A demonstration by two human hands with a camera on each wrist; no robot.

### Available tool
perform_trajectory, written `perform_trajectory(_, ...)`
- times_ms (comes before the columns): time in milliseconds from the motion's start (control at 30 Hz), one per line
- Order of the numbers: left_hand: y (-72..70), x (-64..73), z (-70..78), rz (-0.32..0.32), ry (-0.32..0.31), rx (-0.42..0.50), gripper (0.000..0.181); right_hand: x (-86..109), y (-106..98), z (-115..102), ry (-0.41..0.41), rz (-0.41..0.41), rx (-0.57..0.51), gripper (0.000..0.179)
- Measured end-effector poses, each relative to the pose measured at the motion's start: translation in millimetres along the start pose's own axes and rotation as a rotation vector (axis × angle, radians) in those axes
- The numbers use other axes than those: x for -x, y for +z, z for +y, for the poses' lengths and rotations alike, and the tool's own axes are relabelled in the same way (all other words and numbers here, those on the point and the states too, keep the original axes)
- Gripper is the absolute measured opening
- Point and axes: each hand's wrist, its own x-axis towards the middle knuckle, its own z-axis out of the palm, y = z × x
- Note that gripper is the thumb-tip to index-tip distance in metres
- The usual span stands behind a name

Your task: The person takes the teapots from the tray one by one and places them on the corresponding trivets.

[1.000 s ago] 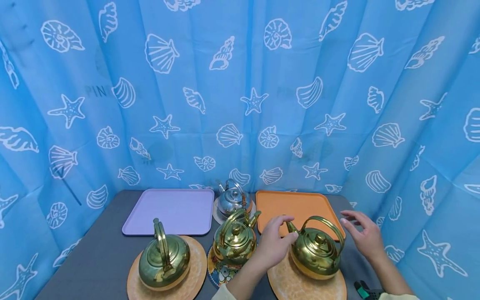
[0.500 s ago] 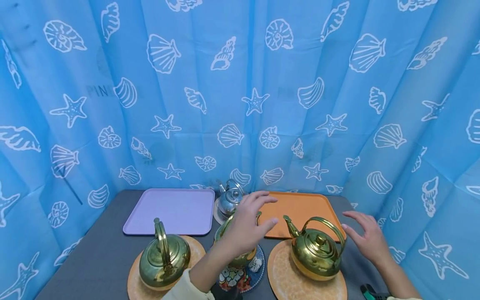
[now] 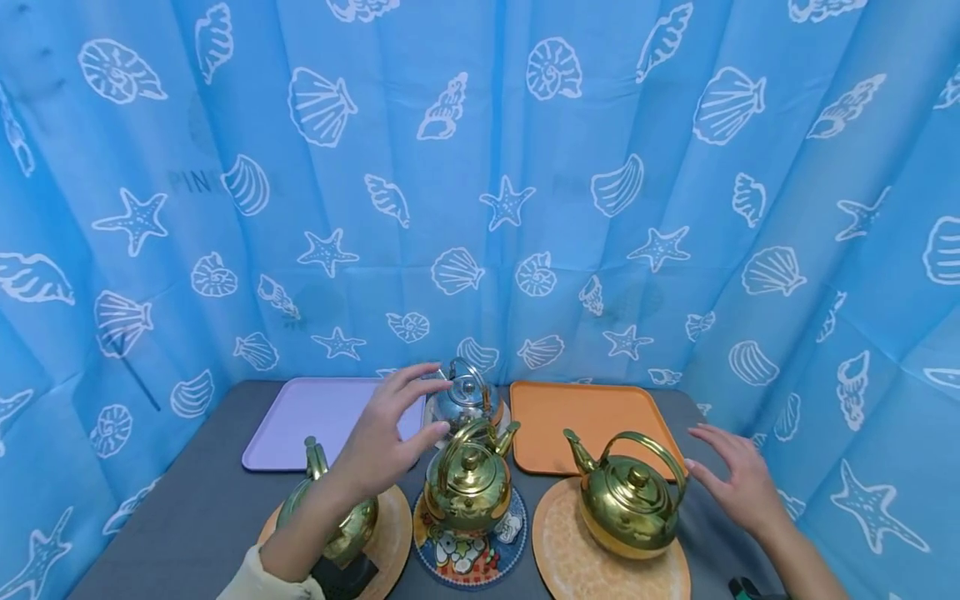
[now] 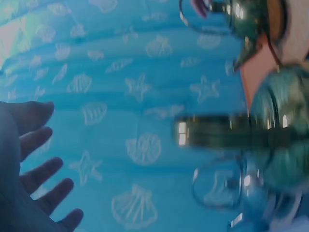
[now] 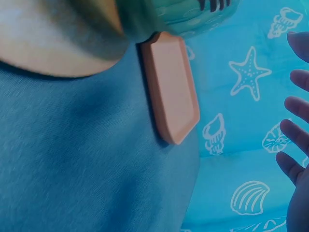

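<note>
My left hand (image 3: 386, 433) hovers with fingers spread, holding nothing, between the left gold kettle (image 3: 352, 529) and the middle gold kettle (image 3: 468, 487). The forearm covers much of the left kettle. In the left wrist view, the hand (image 4: 24, 164) is apart from a blurred gold kettle handle (image 4: 217, 131). A third gold kettle (image 3: 630, 504) stands at the right, spout pointing left and hoop handle up. Just right of its handle, my right hand (image 3: 738, 483) is held with straight, relaxed fingers. A smaller silver kettle (image 3: 463, 402) stands behind the middle one.
A purple tray (image 3: 300, 421) lies at the back left, an orange tray (image 3: 592, 421) at the back right. Round tan mats (image 3: 558, 533) lie under the outer kettles, and a patterned mat (image 3: 465, 567) under the middle one. A blue shell-print curtain (image 3: 480, 208) hangs behind the grey table (image 3: 172, 508).
My left hand has swept left from beside the right kettle's spout, past the middle kettle, toward the left one. My right hand stays near the right kettle's handle. The kettles have not moved.
</note>
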Motion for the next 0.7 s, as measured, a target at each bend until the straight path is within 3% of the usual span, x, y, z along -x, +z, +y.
perform_trajectory(100,-17.6,10.0,-11.6,0.044,0.012,-0.022,0.047,2.5,1,3,0.001,-0.025,0.013,0.043)
perform_trajectory(433,-76.5,57.9,-52.4,0.125,-0.058,-0.153,0.054,22.8,6,12,0.001,-0.095,0.060,0.048)
perform_trajectory(700,-103.3,95.3,-94.3,0.180,-0.118,-0.285,0.056,37.1,8,18,0.004,-0.117,0.110,0.057)
